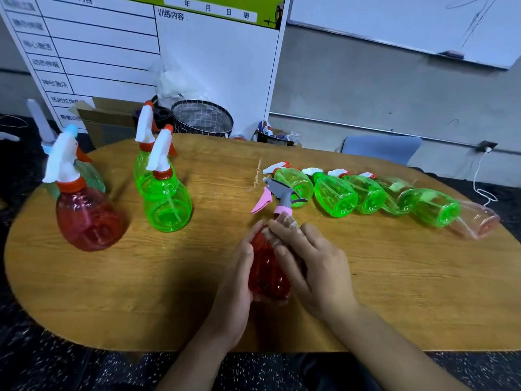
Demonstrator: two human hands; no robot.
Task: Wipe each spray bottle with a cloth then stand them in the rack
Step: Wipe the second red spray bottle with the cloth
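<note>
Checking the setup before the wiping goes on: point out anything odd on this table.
No cloth or rack shows. Left hand and right hand hold the red plastic spray bottle with grey-pink trigger bare. Six bottles, five translucent green and one pale pink, lie tipped over in a row.

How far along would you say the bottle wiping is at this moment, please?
Three bottles stand upright at left: a red one and two green ones. Both hands, left and right, hold a red bottle; no cloth is visible. Six lying bottles remain. No rack shows.
</note>
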